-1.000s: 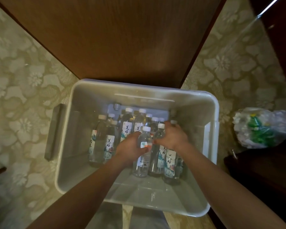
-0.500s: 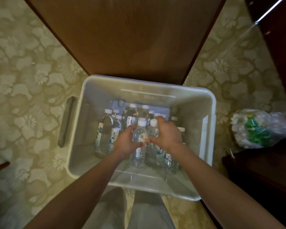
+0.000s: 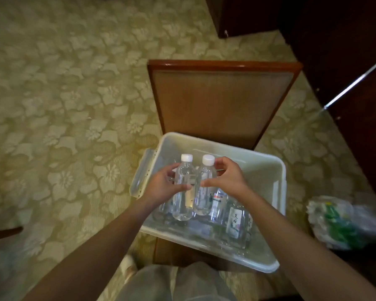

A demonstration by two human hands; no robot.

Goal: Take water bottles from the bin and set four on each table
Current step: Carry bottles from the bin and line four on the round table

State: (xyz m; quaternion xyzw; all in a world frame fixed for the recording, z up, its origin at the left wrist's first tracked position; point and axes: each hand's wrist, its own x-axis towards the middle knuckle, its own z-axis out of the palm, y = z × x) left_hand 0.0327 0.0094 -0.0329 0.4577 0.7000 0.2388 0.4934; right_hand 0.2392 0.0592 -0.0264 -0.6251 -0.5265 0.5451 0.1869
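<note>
Lifted from bin point(image 3: 258, 168): two white-capped bottles point(image 3: 183, 187), labels unreadable

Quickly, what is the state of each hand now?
Left hand: closed on the left bottle.
Right hand: closed on the right bottle.

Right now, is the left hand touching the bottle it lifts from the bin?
Touching. The head view shows the left hand wrapped around the left bottle, thumb across its front, held above the bin.
</note>
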